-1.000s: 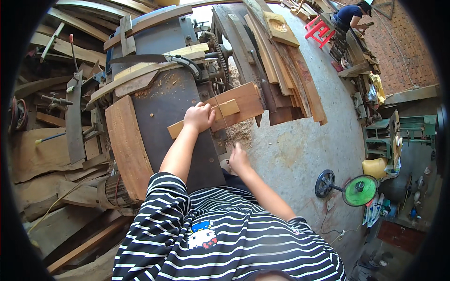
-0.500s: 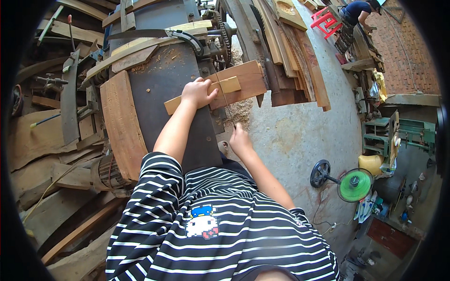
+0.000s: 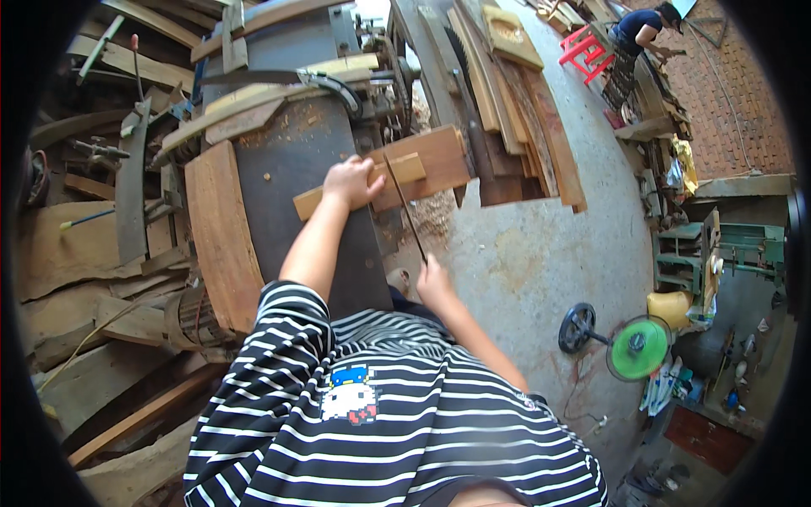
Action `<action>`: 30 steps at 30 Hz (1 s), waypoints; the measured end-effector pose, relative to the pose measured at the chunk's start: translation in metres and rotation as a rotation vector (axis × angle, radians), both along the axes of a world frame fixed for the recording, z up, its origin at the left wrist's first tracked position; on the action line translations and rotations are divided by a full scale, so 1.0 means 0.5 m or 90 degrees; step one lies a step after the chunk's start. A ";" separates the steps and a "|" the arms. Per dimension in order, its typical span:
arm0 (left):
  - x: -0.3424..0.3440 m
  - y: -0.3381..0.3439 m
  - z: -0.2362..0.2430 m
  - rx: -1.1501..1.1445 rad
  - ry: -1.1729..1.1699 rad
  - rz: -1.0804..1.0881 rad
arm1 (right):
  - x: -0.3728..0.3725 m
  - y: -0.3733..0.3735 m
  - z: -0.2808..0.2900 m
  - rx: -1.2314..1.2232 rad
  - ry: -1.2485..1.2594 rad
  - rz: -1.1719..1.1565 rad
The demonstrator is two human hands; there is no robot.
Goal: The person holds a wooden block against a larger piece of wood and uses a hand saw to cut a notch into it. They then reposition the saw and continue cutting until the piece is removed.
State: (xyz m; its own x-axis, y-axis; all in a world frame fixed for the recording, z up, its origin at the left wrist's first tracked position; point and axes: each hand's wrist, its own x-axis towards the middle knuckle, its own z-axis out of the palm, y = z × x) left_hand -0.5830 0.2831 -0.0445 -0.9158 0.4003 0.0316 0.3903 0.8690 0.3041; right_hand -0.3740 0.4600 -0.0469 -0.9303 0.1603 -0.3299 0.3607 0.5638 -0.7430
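My left hand (image 3: 348,183) is closed over a narrow wooden strip (image 3: 311,203), pressing it down near the right edge of a dark metal table (image 3: 296,160). The strip's right end rests over a wider reddish board (image 3: 441,159) that juts past the table edge. In my right hand (image 3: 435,283), fingers are wrapped round the handle of a thin handsaw (image 3: 409,218), seen nearly edge-on. Its blade runs up and away from me, crossing the strip just right of my left hand. My fist hides the saw's handle.
A larger saw with a curved handle (image 3: 334,87) lies on planks across the table. One thick board (image 3: 221,228) lies along the table's left side. Stacked planks (image 3: 541,127) stand at far right. A green fan (image 3: 638,346) is on the floor; another person (image 3: 638,42) bends over farther off.
My right hand has drawn the saw back toward me, so more blade shows on my side of the strip. My left hand keeps its hold, and the whole view has shifted slightly.
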 end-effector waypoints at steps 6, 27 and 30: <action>-0.001 0.023 0.012 0.018 -0.034 -0.003 | -0.117 -0.025 -0.018 0.070 -0.078 0.081; -0.007 0.015 0.008 0.043 -0.021 -0.020 | -0.163 -0.023 -0.026 0.070 -0.001 0.030; -0.011 0.015 0.006 0.034 -0.036 -0.017 | -0.180 -0.035 -0.018 0.095 0.001 0.035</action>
State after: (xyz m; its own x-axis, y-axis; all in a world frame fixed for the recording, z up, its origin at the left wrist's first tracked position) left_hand -0.5885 0.2907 -0.0413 -0.9056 0.4240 0.0017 0.3941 0.8402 0.3724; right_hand -0.4639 0.4424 -0.0558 -0.9398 0.1558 -0.3041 0.3242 0.6876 -0.6497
